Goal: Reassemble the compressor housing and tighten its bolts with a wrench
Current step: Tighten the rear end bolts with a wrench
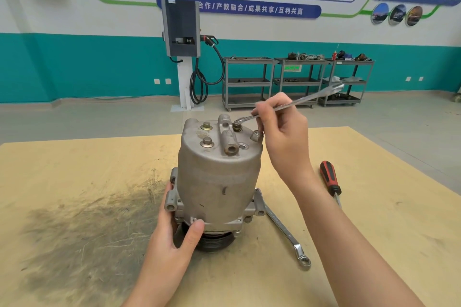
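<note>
Compressor housing: stands upright mid-surface, pulley end down.
Left hand: grips the housing's lower flange, thumb on the front.
Right hand: pinches a wrench, whose ring end sits on a top bolt.
Other bolts: two at top left.
Spare wrench: lies right of the housing; shank markings seem unreadable.
Screwdriver: red-and-black handle, farther right.
Wall banner: "合作/产教融合/成果共享/互利共赢".

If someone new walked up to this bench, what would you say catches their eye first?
The grey compressor standing upright mid-table, steadied at its base by the left hand. The right hand holds a wrench on a top bolt. A spare wrench and red screwdriver lie to its right.
</note>
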`<state>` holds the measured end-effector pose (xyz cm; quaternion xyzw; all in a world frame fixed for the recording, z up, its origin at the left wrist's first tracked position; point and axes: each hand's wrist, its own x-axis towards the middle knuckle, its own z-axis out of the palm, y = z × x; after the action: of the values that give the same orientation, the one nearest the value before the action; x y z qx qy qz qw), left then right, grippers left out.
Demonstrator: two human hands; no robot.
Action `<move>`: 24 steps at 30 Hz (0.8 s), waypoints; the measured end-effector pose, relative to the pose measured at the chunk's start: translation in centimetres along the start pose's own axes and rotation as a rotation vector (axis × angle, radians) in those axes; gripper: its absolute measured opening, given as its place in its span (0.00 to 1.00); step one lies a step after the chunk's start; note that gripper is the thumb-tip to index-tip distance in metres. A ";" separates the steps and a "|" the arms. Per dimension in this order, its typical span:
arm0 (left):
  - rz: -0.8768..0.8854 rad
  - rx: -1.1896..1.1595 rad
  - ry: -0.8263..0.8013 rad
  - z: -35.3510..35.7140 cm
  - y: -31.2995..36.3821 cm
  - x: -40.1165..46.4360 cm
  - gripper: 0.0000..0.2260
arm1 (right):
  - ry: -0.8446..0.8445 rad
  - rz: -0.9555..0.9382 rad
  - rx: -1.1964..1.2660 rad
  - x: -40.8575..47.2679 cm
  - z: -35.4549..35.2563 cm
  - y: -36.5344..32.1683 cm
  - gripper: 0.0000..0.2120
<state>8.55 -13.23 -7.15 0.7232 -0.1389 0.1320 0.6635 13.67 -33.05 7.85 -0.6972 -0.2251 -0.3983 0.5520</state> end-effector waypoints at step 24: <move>-0.010 0.008 0.010 0.0 0.1 0.1 0.47 | -0.016 0.646 0.637 1.2 -0.8 0.2 0.16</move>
<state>8.61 -13.24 -7.00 0.7258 -0.1316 0.1327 0.6620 14.25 -34.06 8.77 -0.5303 -0.1116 -0.1111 0.8330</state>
